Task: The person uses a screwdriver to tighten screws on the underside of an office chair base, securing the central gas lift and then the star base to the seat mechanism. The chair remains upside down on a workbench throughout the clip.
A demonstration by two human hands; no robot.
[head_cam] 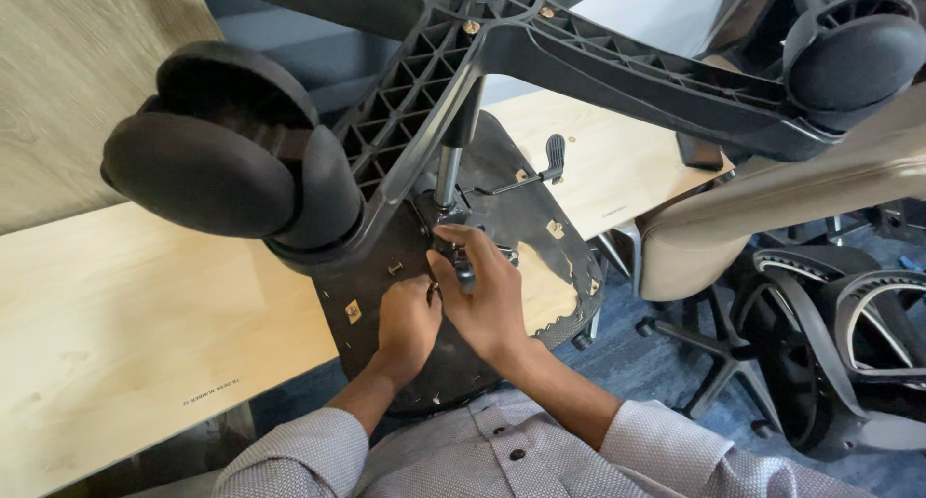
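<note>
Upturned office chair seat [502, 209], black underside up, lying on the pale wooden desk [125, 305]; wheeled base [579, 54] overhead. Right hand [487, 291], fingers curled round the mechanism [453, 230] beneath the metal post [446, 175]. Left hand [407, 320], fingers pinched together just beside it, contents unclear.

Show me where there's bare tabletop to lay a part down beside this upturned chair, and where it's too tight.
Bare wood lies left of the seat underside, on the table below the near caster. A smaller bare strip lies right of the lever. Crowded: around the gas cylinder, where the left hand and right hand work under the star base.
</note>
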